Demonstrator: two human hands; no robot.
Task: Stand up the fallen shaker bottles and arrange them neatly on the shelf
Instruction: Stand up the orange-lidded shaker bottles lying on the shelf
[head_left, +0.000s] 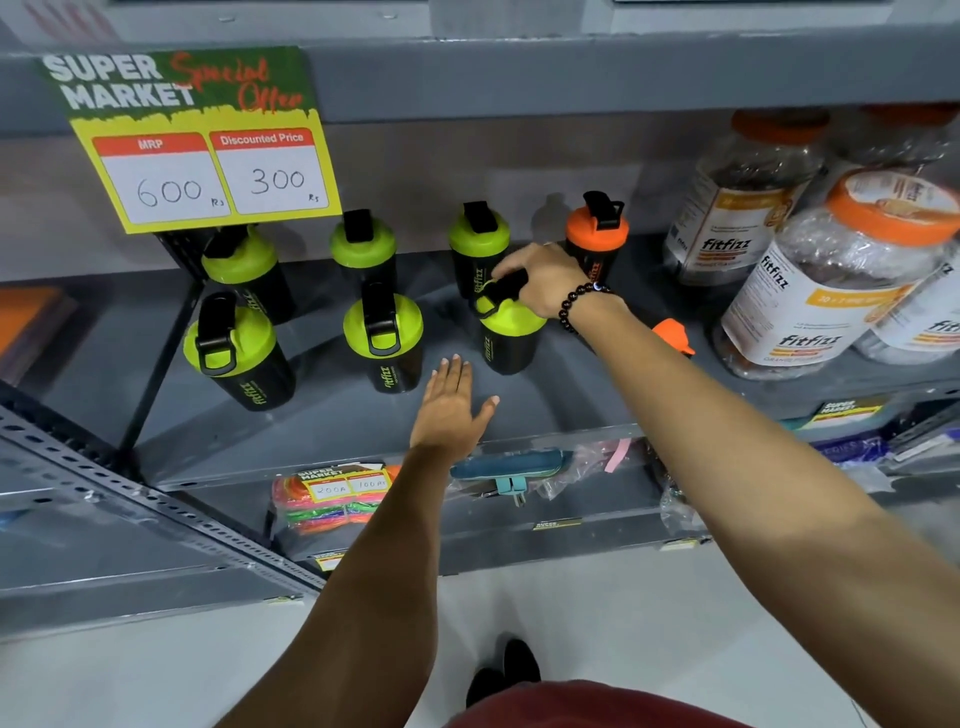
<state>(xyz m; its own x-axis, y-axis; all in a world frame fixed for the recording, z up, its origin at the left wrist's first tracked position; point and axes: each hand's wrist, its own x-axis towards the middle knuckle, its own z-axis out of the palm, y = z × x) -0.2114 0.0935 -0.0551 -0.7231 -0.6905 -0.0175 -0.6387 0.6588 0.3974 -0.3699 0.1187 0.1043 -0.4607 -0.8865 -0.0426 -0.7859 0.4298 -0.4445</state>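
Observation:
Several black shaker bottles with green lids stand in two rows on the grey shelf (332, 415). My right hand (545, 280) grips the black cap of the front right green-lid shaker (506, 335), which stands upright. Behind it stand another green-lid shaker (478, 244) and an orange-lid shaker (597, 234). A second orange lid (674, 335) peeks out behind my right forearm, its bottle hidden. My left hand (452, 402) hovers flat and open over the shelf front, holding nothing.
Large Fitfizz jars (821, 291) with orange lids crowd the shelf's right side. A price sign (202, 140) hangs at the upper left. The shelf below holds coloured bands (332, 506) and packets. A slanted metal upright (156, 374) stands at the left.

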